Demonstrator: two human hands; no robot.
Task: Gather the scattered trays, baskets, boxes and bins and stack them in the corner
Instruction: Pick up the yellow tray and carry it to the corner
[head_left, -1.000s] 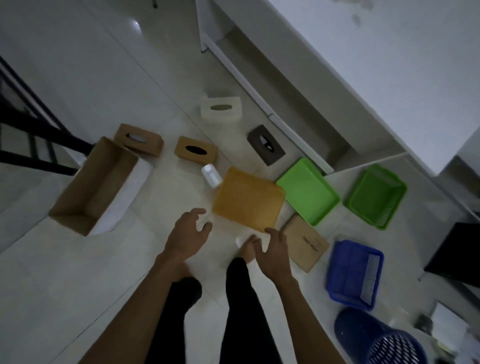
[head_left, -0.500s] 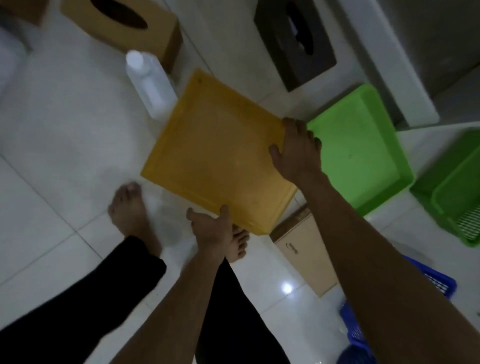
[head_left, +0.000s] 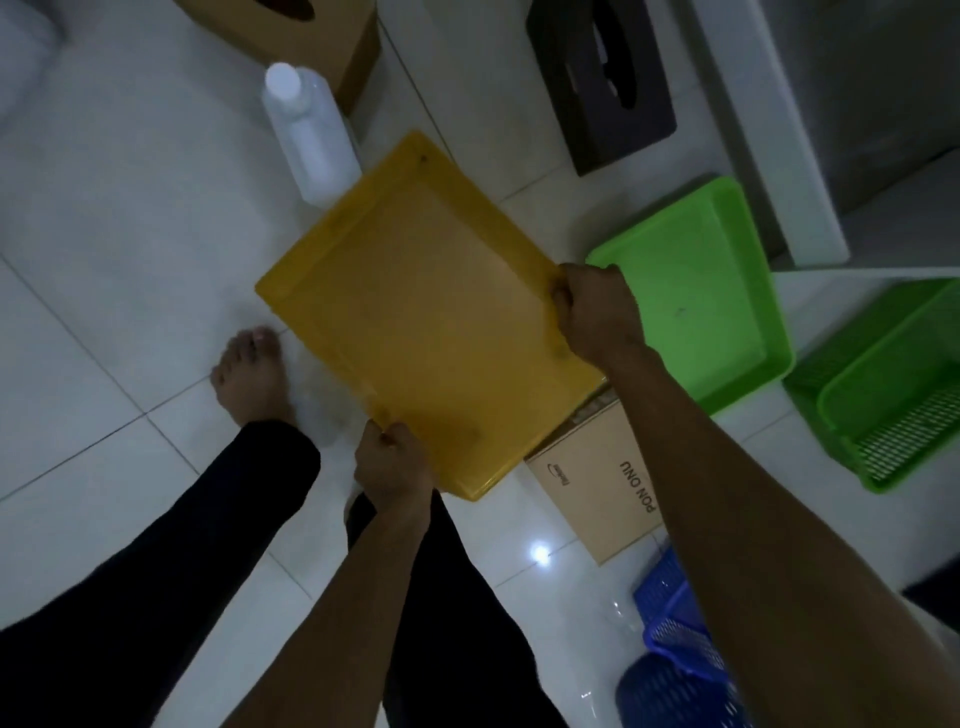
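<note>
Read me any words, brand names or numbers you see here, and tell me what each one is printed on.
"PON ONU": on the flat cardboard box, read upside down, so uncertain.
Small logo print near that box's left edge: too small to read.
Nothing else shows any text.

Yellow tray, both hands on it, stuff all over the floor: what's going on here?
A person standing barefoot grips the yellow tray with both hands: the left hand on its near edge, the right hand on its right edge. Other items lie on the floor around it: a green tray, a green basket, a cardboard box, a white bottle, a dark tissue box and blue baskets. Nothing looks stacked yet.
</note>
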